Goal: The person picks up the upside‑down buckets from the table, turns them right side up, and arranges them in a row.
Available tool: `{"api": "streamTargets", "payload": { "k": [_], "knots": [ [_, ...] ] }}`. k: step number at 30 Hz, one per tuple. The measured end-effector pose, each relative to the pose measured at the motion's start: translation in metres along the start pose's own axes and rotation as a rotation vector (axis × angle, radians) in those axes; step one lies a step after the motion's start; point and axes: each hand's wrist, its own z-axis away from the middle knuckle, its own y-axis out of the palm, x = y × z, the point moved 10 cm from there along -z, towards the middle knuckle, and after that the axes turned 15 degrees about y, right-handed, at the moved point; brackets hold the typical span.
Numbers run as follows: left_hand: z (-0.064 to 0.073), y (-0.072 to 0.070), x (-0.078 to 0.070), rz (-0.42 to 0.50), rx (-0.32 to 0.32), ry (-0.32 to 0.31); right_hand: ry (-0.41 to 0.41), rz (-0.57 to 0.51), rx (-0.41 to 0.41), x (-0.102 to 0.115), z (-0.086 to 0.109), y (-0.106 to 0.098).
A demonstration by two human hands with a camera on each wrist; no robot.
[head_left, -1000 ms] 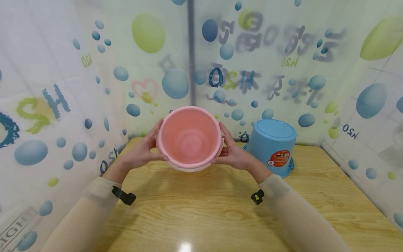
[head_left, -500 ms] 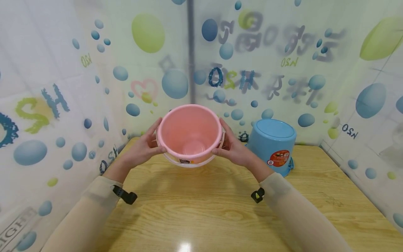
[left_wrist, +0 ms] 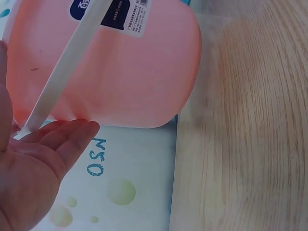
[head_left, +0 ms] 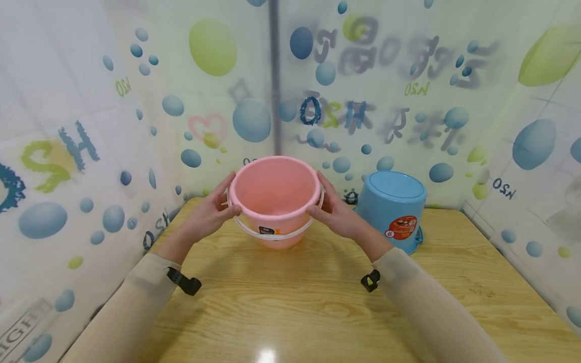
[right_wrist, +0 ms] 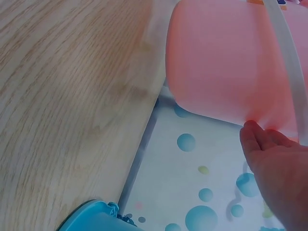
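Both hands hold a pink bucket (head_left: pixel 274 189), mouth upward and leaning a little toward the head camera. My left hand (head_left: pixel 206 214) grips its left side, thumb at the rim and fingers along the outer wall. On the opposite side my right hand (head_left: pixel 339 216) does the same. A white handle (left_wrist: pixel 62 72) hangs down across the bucket's front, over a dark label (head_left: pixel 267 230). In the right wrist view, fingertips (right_wrist: pixel 251 126) press on the pink wall. The bucket's base is close over the wooden table (head_left: pixel 281 302).
A blue bucket (head_left: pixel 392 212) stands upside down on the table to the right, with a red sticker (head_left: pixel 403 228) on its side. Behind the table hangs a white curtain (head_left: pixel 395 65) printed with blue and green dots. Similar sheeting closes off both sides.
The pink bucket has tipped from facing the head camera toward upright and come down, held by both hands. Its label and hanging handle now show in front. The blue bucket has not moved.
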Motion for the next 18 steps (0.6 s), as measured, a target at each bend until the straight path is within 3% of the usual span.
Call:
{"api": "streamTargets", "payload": {
  "k": [10, 18],
  "knots": [
    [-0.001, 0.0, 0.007, -0.023, -0.001, -0.066, 0.08, 0.079, -0.07, -0.01, -0.006, -0.001],
    [-0.001, 0.002, 0.017, -0.006, -0.005, -0.107, 0.132, 0.056, -0.091, -0.017, -0.012, -0.001]
  ]
}}
